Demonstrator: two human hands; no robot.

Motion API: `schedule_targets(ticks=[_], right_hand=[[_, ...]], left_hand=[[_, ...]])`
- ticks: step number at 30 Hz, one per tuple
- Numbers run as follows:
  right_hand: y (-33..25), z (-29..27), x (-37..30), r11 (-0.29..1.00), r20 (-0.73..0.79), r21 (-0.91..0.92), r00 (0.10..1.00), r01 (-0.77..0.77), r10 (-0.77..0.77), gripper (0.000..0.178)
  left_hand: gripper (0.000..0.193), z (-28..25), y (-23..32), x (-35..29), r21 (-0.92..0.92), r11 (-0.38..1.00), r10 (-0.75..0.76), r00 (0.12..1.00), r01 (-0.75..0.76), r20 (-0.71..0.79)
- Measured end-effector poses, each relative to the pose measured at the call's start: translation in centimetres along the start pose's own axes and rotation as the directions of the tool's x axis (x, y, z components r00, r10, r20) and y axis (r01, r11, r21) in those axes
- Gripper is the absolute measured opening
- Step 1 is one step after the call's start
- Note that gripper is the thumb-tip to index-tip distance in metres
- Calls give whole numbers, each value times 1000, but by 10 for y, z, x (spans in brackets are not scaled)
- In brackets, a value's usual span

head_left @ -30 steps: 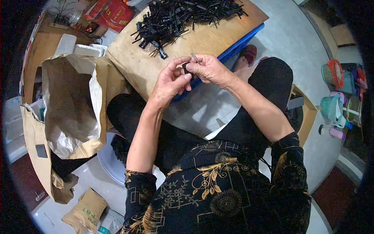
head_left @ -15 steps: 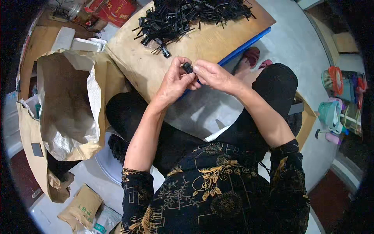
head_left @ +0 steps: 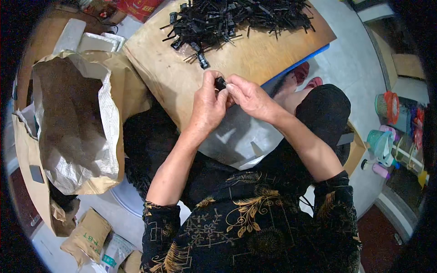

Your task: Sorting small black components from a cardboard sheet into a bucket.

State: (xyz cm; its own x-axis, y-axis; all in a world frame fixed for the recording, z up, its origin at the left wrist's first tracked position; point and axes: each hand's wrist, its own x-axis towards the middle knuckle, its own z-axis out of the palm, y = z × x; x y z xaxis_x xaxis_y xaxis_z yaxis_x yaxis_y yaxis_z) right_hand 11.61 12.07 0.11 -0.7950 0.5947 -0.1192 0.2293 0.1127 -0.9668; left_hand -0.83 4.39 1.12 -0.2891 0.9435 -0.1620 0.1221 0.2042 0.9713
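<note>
A pale wooden desk (head_left: 157, 59) takes up the far middle of the scene, set at a slant, with a strip of blue (head_left: 296, 64) under its right edge. A person in a black shirt (head_left: 255, 223) with gold leaf patterns sits at its near side, knees apart. At the left stands a tall paper sack (head_left: 105, 136), its mouth wide open and its lining whitish. A tangled pile of black plastic parts (head_left: 250, 20) covers the far part of the desk. On the floor at the near left lies a smaller brown paper bag (head_left: 87, 235).

The left hand (head_left: 209, 103) and right hand (head_left: 251, 96) meet just above the desk's near edge. Between them is a small black plastic piece (head_left: 221, 83), near the pile but apart from it. The left grip pinches it between thumb and curled forefinger; the right grip is pressed together on its right end, the very tips partly hidden.
</note>
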Motion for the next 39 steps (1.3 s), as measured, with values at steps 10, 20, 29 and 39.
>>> schedule_targets(ticks=[10, 20, 29, 39], right_hand=[[-6, 29, 30, 999, -27, -6, 998, 48, -48, 15], [-14, 21, 91, 593, -177, -797, 983, -113, -50, 46], [10, -13, 77, 619, 194, -770, 981, 154, -4, 33], [11, -41, 64, 953, 170, -300, 985, 43, 9, 26]], left_hand=[[23, -24, -5, -1, 199, 973, 165, 961, -121, -222], [16, -45, -6, 13, -639, 761, -383, 871, 110, -307], [13, -46, -23, 13, -773, 608, -442, 887, 184, -136], [22, -25, -17, 17, -628, 668, -412, 901, 398, 134]])
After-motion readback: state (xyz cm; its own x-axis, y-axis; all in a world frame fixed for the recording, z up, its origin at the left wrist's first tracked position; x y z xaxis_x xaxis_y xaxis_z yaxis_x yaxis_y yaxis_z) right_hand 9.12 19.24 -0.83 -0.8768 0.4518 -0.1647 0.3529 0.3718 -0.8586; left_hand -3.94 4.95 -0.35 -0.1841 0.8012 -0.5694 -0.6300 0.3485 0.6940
